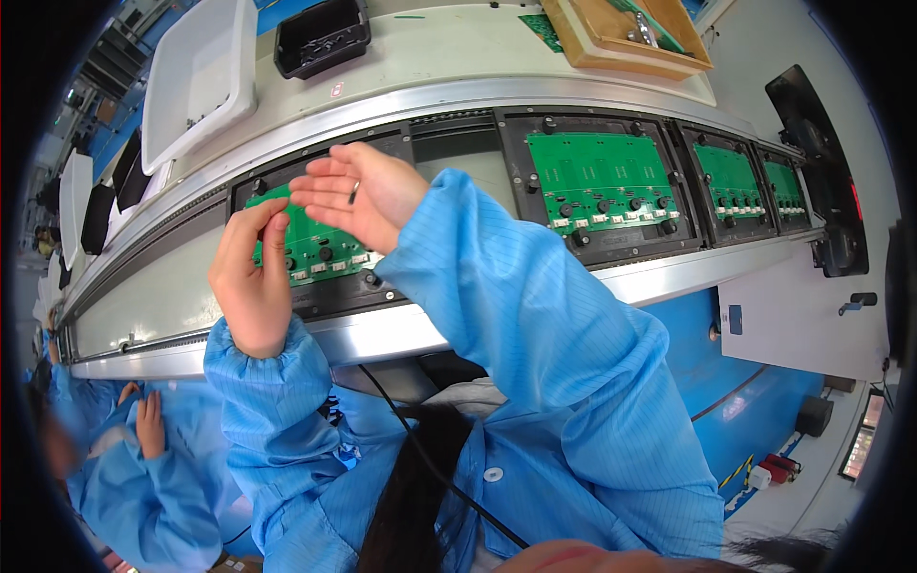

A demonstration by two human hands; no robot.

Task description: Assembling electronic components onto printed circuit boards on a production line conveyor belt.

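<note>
My left hand (253,277) is raised over a green circuit board (315,239), its thumb and forefinger brought together in a pinch. Whatever is between those fingertips, if anything, is too small to make out. Close beside it, my right hand (368,191) is turned palm up, fingers stretched toward the left fingertips. A small dark band or piece shows at one of its fingers; I cannot tell which it is. Both hands partly cover the board, which lies in a black frame (382,298) on the conveyor line and carries black round knobs and white connectors along its near side.
More green boards (602,172) in black frames line the conveyor rail (659,279) to the right. Behind it are a white tray (205,81), a black bin (323,43) of dark parts and a wooden box (630,43). Another person's blue sleeve (143,497) is at lower left.
</note>
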